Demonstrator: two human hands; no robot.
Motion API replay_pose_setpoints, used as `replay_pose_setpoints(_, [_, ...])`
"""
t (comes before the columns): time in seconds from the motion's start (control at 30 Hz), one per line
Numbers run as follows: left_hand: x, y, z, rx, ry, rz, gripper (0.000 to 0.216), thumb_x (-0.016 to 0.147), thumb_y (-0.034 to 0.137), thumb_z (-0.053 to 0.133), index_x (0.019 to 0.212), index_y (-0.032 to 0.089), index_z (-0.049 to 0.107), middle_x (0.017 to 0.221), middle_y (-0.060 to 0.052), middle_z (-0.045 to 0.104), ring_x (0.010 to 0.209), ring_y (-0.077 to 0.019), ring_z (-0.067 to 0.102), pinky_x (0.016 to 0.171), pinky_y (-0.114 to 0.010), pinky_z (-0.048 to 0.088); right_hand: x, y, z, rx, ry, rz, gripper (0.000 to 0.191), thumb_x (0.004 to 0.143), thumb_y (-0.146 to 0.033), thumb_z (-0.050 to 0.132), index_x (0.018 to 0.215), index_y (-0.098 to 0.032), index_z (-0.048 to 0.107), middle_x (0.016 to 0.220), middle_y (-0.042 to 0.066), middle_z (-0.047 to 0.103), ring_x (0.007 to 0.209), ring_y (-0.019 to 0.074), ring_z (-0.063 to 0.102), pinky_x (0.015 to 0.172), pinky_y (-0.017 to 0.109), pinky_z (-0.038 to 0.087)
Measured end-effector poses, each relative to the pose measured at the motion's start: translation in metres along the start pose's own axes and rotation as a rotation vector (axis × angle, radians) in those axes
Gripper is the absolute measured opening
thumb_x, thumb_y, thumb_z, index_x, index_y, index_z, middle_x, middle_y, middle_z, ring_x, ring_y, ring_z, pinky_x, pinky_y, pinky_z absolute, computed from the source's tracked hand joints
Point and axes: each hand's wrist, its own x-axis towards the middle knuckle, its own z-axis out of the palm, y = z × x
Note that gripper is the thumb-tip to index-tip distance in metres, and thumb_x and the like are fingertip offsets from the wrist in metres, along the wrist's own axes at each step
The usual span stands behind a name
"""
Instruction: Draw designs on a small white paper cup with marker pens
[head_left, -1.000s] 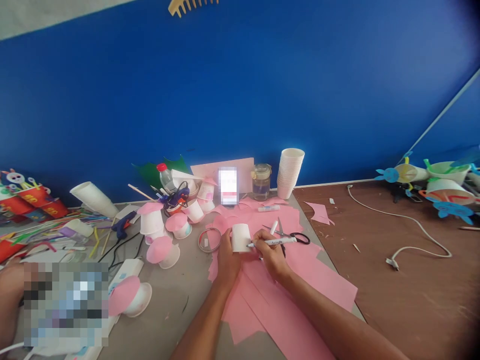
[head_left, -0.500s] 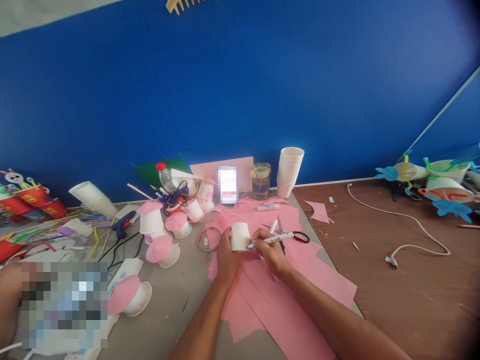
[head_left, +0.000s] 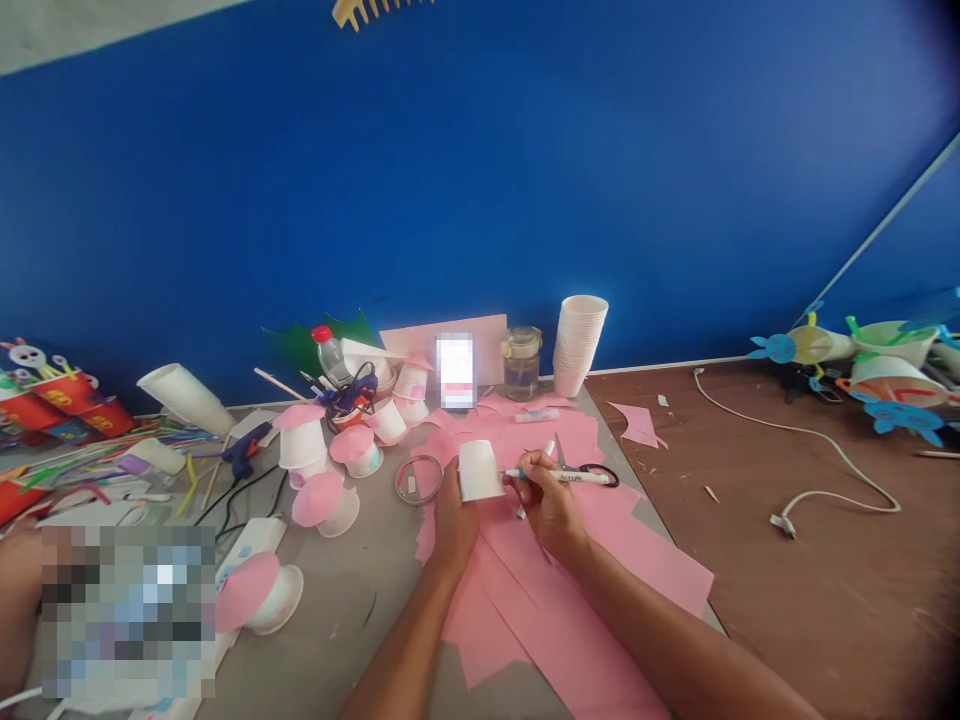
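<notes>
The left hand [head_left: 454, 520] grips a cup [head_left: 480, 472], apparently steadying it near the marker [head_left: 574, 478] pinched in the right hand [head_left: 555, 508].

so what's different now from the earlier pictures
In the right hand, the marker has swung more level, its tip up and rightward to the right edge of the white cup. The cup, in the left hand, tilts a little more. Nothing was taken or let go; the cup stack and jar stayed put.
</notes>
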Motion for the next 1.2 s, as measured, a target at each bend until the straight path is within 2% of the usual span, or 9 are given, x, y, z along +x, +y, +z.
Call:
replay_pose_setpoints(0.17, [0.000,0.002,0.000,0.005,0.001,-0.012,0.035,0.070,0.008,0.046,0.101,0.019,0.059,0.096,-0.005,0.067,0.087,-0.0198,0.060,0.076,-0.033,0.048,-0.001,0.002,-0.004,-0.103,-0.064,-0.026,0.015,0.068,-0.030,0.059,0.059,-0.022,0.051,0.039,-0.009,0.037,0.038,0.0082,0.030,0.047,0.025,0.032])
replay_pose_setpoints(0.3, [-0.001,0.005,-0.001,0.017,-0.026,-0.011,0.027,0.073,0.011,0.044,0.094,0.019,0.059,0.086,-0.003,0.065,0.082,-0.0202,0.058,0.072,-0.032,0.047,-0.003,0.008,-0.009,-0.189,-0.127,-0.026,0.010,0.069,-0.025,0.058,0.060,-0.021,0.055,0.040,-0.009,0.035,0.039,0.0078,0.028,0.045,0.024,0.026])
replay_pose_setpoints(0.43, [-0.001,0.007,-0.001,0.010,-0.034,-0.019,0.027,0.074,0.011,0.043,0.095,0.018,0.060,0.089,-0.003,0.066,0.083,-0.0192,0.058,0.073,-0.031,0.046,-0.004,0.010,-0.010,-0.221,-0.146,-0.031,0.010,0.068,-0.025,0.056,0.060,-0.020,0.055,0.043,-0.008,0.039,0.040,0.0080,0.028,0.044,0.024,0.022])
replay_pose_setpoints(0.6, [0.000,0.006,-0.001,-0.009,-0.013,-0.029,0.025,0.074,0.014,0.048,0.095,0.018,0.060,0.087,-0.003,0.066,0.081,-0.0183,0.059,0.072,-0.030,0.046,-0.005,0.005,-0.006,-0.265,-0.154,0.001,0.010,0.066,-0.026,0.057,0.058,-0.021,0.053,0.042,-0.007,0.040,0.040,0.0083,0.028,0.044,0.024,0.021])
replay_pose_setpoints(0.7, [0.000,0.005,-0.001,-0.015,-0.017,-0.045,0.029,0.071,0.012,0.049,0.097,0.019,0.060,0.089,-0.003,0.067,0.081,-0.0183,0.060,0.073,-0.030,0.046,-0.006,0.002,-0.002,-0.288,-0.085,-0.014,0.013,0.068,-0.027,0.059,0.059,-0.022,0.052,0.042,-0.008,0.039,0.042,0.0096,0.031,0.045,0.024,0.025])
replay_pose_setpoints(0.8, [0.000,0.004,-0.001,-0.009,-0.022,-0.041,0.032,0.071,0.011,0.047,0.100,0.019,0.060,0.090,-0.003,0.068,0.082,-0.0187,0.061,0.074,-0.031,0.047,-0.005,0.001,0.000,-0.184,-0.009,-0.036,0.014,0.071,-0.027,0.059,0.060,-0.023,0.051,0.040,-0.008,0.037,0.042,0.0103,0.032,0.049,0.026,0.033])
replay_pose_setpoints(0.9, [0.000,0.003,0.000,-0.003,-0.015,-0.024,0.033,0.072,0.011,0.048,0.103,0.019,0.060,0.096,-0.005,0.069,0.087,-0.0193,0.062,0.075,-0.031,0.048,-0.003,0.001,0.000,-0.087,0.001,-0.033,0.017,0.072,-0.029,0.059,0.059,-0.023,0.050,0.037,-0.009,0.035,0.040,0.0096,0.032,0.054,0.027,0.038])
replay_pose_setpoints(1.2, [-0.001,0.005,-0.001,-0.010,-0.032,-0.025,0.033,0.073,0.012,0.047,0.103,0.018,0.060,0.094,-0.005,0.069,0.085,-0.0190,0.061,0.073,-0.030,0.048,-0.004,0.004,-0.001,-0.039,-0.016,-0.008,0.014,0.070,-0.027,0.064,0.062,-0.021,0.054,0.041,-0.007,0.043,0.043,0.0088,0.037,0.046,0.022,0.028])
